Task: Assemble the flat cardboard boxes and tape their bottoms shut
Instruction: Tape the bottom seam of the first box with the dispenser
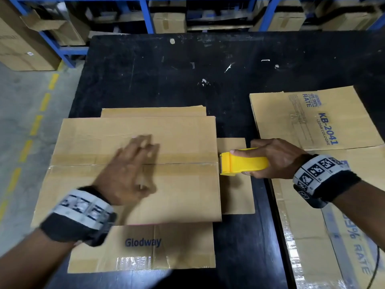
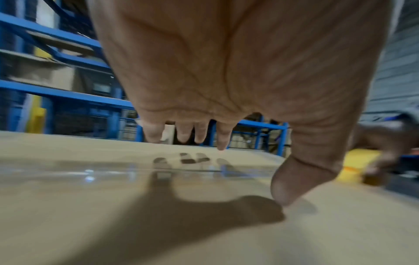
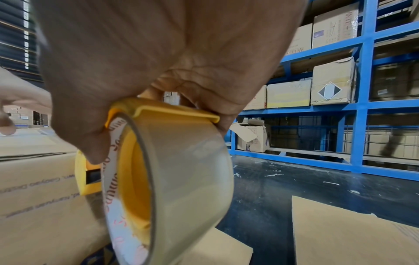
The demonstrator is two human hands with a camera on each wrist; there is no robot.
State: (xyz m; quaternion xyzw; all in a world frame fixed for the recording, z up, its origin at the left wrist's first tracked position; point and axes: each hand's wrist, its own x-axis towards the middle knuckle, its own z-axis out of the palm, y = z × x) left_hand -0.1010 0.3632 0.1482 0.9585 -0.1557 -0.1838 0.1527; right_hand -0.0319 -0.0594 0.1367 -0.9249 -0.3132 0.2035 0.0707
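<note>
An assembled cardboard box (image 1: 183, 197) stands on the black table (image 1: 166, 76), bottom flaps up, with clear tape (image 2: 68, 170) along its centre seam. My left hand (image 1: 133, 170) hovers flat just above the taped seam, fingers (image 2: 223, 136) straight and blurred; the thumb tip touches the cardboard (image 2: 113, 233). My right hand (image 1: 273, 158) grips a yellow tape dispenser (image 1: 241, 162) at the box's right edge, its head at the seam's end. In the right wrist view the clear tape roll (image 3: 190, 179) sits in the yellow dispenser (image 3: 86, 177) beside the box's side wall (image 3: 38, 197).
Flat cardboard boxes (image 1: 308, 119) lie on the table's right side, one printed KB-2041, another taped sheet (image 1: 325, 236) nearer me. A flat Glodway sheet (image 1: 143, 247) lies under the box. Blue shelving (image 1: 145, 15) with cartons runs behind the table; grey floor lies to the left.
</note>
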